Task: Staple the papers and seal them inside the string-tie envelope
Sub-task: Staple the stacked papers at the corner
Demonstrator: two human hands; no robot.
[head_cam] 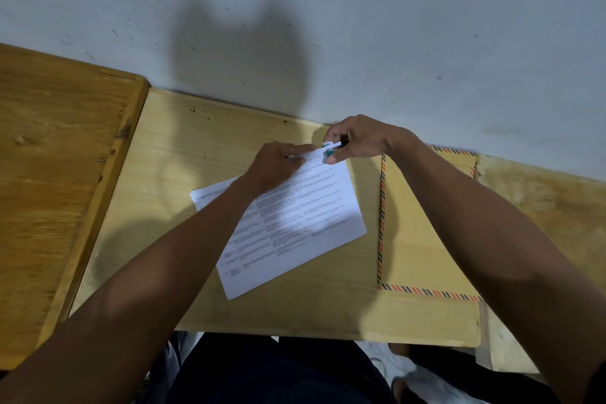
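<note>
A stack of printed white papers lies tilted on the light wooden desk. My left hand presses on the papers near their far edge, fingers pinching that edge. My right hand is closed around a small green and white stapler whose jaws sit on the far right corner of the papers. To the right lies a brown envelope with an orange and black striped border, partly under my right forearm. Its string tie is not visible.
A darker wooden table with a raised rim adjoins the desk on the left. A grey wall runs right behind the desk's far edge. My legs show below the near edge.
</note>
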